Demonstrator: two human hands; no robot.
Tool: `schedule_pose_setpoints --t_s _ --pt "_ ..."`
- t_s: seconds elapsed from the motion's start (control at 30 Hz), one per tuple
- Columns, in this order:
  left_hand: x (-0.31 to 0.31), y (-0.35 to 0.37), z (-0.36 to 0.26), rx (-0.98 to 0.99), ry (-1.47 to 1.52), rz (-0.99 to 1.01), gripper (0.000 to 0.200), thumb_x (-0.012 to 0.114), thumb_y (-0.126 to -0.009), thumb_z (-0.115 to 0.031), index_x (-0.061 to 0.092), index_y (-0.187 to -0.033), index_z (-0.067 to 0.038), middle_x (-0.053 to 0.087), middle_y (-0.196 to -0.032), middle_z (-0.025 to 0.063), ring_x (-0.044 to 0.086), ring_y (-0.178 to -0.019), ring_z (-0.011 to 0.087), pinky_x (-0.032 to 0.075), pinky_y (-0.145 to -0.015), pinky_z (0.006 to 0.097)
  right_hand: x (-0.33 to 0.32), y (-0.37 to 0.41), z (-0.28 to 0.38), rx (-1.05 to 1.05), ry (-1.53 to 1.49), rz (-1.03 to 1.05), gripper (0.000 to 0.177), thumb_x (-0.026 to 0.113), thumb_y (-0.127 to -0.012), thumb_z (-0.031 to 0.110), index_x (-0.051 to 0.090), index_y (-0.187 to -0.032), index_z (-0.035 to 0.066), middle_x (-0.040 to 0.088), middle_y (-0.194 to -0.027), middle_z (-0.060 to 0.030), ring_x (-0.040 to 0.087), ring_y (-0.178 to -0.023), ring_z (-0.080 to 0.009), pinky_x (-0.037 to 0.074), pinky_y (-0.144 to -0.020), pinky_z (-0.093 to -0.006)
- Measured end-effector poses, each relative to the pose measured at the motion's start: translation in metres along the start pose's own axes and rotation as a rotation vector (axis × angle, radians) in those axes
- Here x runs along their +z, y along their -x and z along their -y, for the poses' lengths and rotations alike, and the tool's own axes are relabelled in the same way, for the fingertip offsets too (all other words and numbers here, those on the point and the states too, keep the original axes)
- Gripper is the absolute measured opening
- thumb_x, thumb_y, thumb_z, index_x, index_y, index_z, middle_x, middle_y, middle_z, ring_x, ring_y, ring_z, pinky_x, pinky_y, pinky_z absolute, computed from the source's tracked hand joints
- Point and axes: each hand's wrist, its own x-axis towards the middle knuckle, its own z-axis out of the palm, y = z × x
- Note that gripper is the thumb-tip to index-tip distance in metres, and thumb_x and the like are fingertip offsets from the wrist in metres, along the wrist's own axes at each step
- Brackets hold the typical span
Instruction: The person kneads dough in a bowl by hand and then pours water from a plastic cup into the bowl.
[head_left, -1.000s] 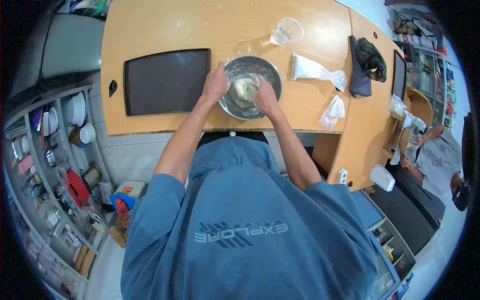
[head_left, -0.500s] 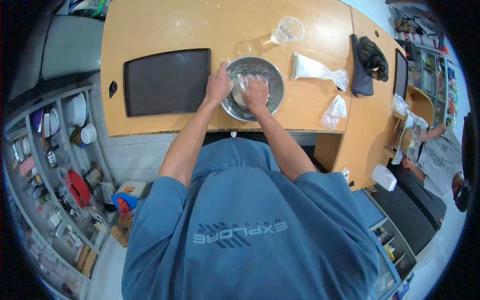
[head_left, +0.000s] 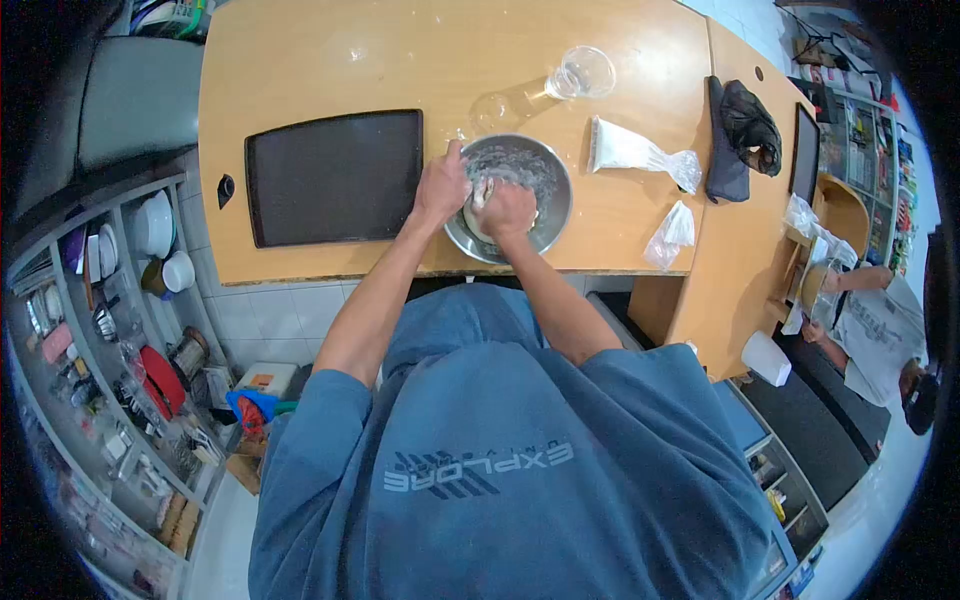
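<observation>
Bowl: a metal bowl (head_left: pixel 552 190) is set near the front edge of the table (head_left: pixel 350 60), with its inner wall smeared pale.
Dough: a pale, soft lump that looks like dough (head_left: pixel 475 224) is contained in the bowl, partly hidden by the right hand.
Left hand: the rim is gripped on the left side of the bowl by the left hand (head_left: pixel 441 188).
Right hand: the right hand (head_left: pixel 508 210) is curled and placed on the dough; whether any is pinched in the hidden fingers cannot be told.
Kneading: the dough appears to be in the middle of being pressed and worked together, judging by the hand pose and smeared wall.
Next press: a firm hold on the rim is called for, with the dough folded inward and loose bits gathered from the wall.
Tray: a dark tray (head_left: pixel 335 180) is laid left of the bowl.
Bags: a larger bag of white contents (head_left: pixel 625 150) and a smaller bag (head_left: pixel 675 230) are placed to the right.
</observation>
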Motion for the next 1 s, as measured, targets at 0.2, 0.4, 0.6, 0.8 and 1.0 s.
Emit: schedule_pose_setpoints --t_s 0.2,0.4,0.6,0.8,1.0 --pt "0.000 -0.004 0.005 0.020 0.014 0.041 0.022 0.059 -0.089 -0.002 0.047 -0.106 0.004 0.063 -0.074 0.0337 0.064 -0.075 0.0526 0.051 -0.065 0.0581 0.013 -0.028 -0.001 -0.063 0.005 -0.176 0.029 0.067 -0.078 0.038 0.073 -0.088 0.012 0.072 -0.082 -0.0150 0.070 -0.078 -0.0344 0.052 -0.085 -0.0465" --pt "0.000 0.006 0.017 -0.015 0.049 -0.002 0.015 0.054 -0.098 -0.011 0.048 -0.109 -0.001 0.063 -0.077 0.0316 0.064 -0.077 0.0527 0.047 -0.062 0.0606 0.002 -0.047 0.007 -0.041 -0.040 -0.062 0.033 0.064 -0.083 0.042 0.075 -0.087 0.011 0.073 -0.086 -0.0196 0.071 -0.086 -0.0346 0.054 -0.083 -0.0458" --pt "0.001 0.012 0.011 -0.024 0.034 -0.089 0.019 0.057 -0.092 -0.002 0.047 -0.107 0.003 0.065 -0.077 0.0308 0.066 -0.078 0.0502 0.051 -0.067 0.0582 -0.013 -0.047 -0.001 -0.007 -0.348 -0.022 0.027 0.068 -0.084 0.026 0.073 -0.098 0.003 0.072 -0.095 -0.0228 0.071 -0.090 -0.0375 0.055 -0.079 -0.0458" --pt "-0.002 0.010 0.015 -0.085 0.090 -0.093 0.024 0.061 -0.087 0.000 0.049 -0.107 0.004 0.068 -0.086 0.0322 0.067 -0.083 0.0484 0.054 -0.071 0.0563 -0.041 -0.040 -0.038 -0.119 -0.653 0.134 0.038 0.073 -0.084 0.021 0.066 -0.111 -0.004 0.067 -0.115 -0.0276 0.064 -0.110 -0.0421 0.050 -0.094 -0.0466" --pt "-0.001 0.012 0.008 -0.069 0.050 -0.108 0.021 0.059 -0.092 -0.007 0.050 -0.110 0.000 0.066 -0.083 0.0316 0.066 -0.082 0.0516 0.051 -0.070 0.0583 -0.053 -0.002 -0.030 -0.273 -0.086 0.206 0.063 0.078 -0.077 0.020 0.056 -0.132 -0.001 0.063 -0.124 -0.0272 0.059 -0.120 -0.0409 0.048 -0.099 -0.0460"
